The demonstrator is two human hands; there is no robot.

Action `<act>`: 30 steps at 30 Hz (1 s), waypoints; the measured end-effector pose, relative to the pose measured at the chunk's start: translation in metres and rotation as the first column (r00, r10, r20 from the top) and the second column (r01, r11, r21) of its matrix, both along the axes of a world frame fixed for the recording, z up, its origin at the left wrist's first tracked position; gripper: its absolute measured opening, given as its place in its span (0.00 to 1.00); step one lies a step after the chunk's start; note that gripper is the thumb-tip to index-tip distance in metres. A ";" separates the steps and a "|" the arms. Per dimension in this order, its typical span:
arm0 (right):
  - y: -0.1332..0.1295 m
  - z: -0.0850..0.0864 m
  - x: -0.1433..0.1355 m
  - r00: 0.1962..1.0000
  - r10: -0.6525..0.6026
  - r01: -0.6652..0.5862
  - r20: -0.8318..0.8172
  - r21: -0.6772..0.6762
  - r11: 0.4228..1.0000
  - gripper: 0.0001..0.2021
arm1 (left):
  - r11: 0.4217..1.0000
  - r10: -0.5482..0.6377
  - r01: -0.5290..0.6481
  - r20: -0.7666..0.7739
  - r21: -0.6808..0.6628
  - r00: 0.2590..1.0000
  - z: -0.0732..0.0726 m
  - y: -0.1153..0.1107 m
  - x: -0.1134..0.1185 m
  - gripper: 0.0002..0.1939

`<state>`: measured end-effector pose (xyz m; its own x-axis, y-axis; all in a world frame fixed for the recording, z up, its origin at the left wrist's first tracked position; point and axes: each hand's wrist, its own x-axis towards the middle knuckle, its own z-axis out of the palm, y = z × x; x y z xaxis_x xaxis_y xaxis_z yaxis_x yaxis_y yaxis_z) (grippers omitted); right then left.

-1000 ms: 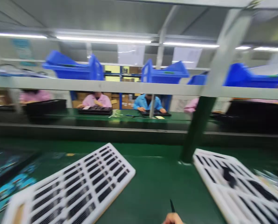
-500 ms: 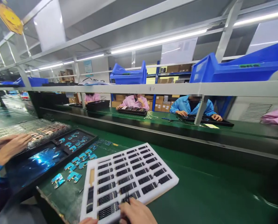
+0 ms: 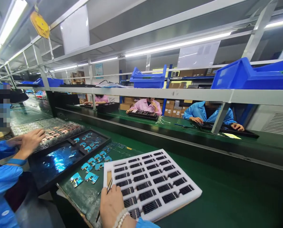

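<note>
1. Head view, far left: a co-worker's hand (image 3: 28,142) rests on a rack of small pieces, beside a black tray (image 3: 56,160).
2. Blue parts (image 3: 92,177) lie loose on the green tabletop (image 3: 226,202), between that tray and the foam tray (image 3: 193,192).
3. The right hand (image 3: 111,202) sits at the foam tray's near-left corner, its grip clenched on tweezers (image 3: 109,186) whose tips point at the tray's edge. The left hand is out of view.
4. Tweezers are likely light, stiff and slick, so they are best pinched midway along the legs.
5. Black parts (image 3: 141,181) fill the foam slots. They look tiny and fragile and are probably best taken by their edges. The foam would dent easily.
</note>
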<state>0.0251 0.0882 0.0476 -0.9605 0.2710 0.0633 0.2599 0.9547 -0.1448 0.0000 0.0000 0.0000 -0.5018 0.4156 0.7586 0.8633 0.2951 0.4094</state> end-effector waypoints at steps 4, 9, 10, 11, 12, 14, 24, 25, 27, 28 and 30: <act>0.001 0.005 -0.004 0.998 -0.044 0.044 0.033 0.002 0.999 0.15 | 0.999 0.009 -0.009 0.000 0.050 1.000 0.018 -0.013 -0.046 0.14; -0.007 0.008 -0.012 0.993 -0.071 0.069 0.099 0.018 0.997 0.12 | 0.990 0.018 -0.018 0.005 0.139 1.000 0.053 -0.039 -0.105 0.18; -0.007 0.008 -0.013 0.992 -0.080 0.078 0.103 0.023 0.997 0.12 | 0.987 0.019 -0.020 0.005 0.158 1.000 0.062 -0.045 -0.117 0.18; -0.007 0.008 -0.014 0.991 -0.086 0.084 0.103 0.027 0.996 0.13 | 0.984 0.023 -0.024 0.007 0.176 1.000 0.071 -0.051 -0.129 0.17; -0.005 0.008 -0.014 0.991 -0.089 0.087 0.102 0.029 0.996 0.16 | 0.980 0.024 -0.024 0.006 0.196 1.000 0.081 -0.057 -0.141 0.19; -0.001 0.008 -0.014 0.991 -0.091 0.088 0.102 0.034 0.996 0.23 | 0.973 0.032 -0.032 0.005 0.229 0.999 0.100 -0.069 -0.163 0.24; 0.003 -0.002 -0.020 0.990 -0.108 0.101 0.091 0.076 0.992 0.19 | 0.958 -0.090 0.093 -0.022 0.272 0.996 0.110 -0.062 -0.147 0.19; 0.003 -0.004 -0.018 0.991 -0.118 0.112 0.071 0.079 0.991 0.17 | 0.959 -0.122 0.125 -0.029 0.254 0.992 0.102 -0.052 -0.133 0.19; 0.007 -0.010 -0.010 0.991 -0.136 0.134 0.018 0.083 0.987 0.16 | 0.958 -0.187 0.191 -0.040 0.212 0.982 0.084 -0.032 -0.102 0.19; 0.010 -0.015 -0.002 0.990 -0.142 0.143 -0.014 0.086 0.986 0.16 | 0.956 -0.220 0.224 -0.045 0.188 0.974 0.073 -0.022 -0.086 0.19; 0.018 -0.026 0.021 0.986 -0.138 0.146 -0.093 0.086 0.986 0.15 | 0.950 -0.277 0.281 -0.050 0.134 0.960 0.053 -0.003 -0.053 0.25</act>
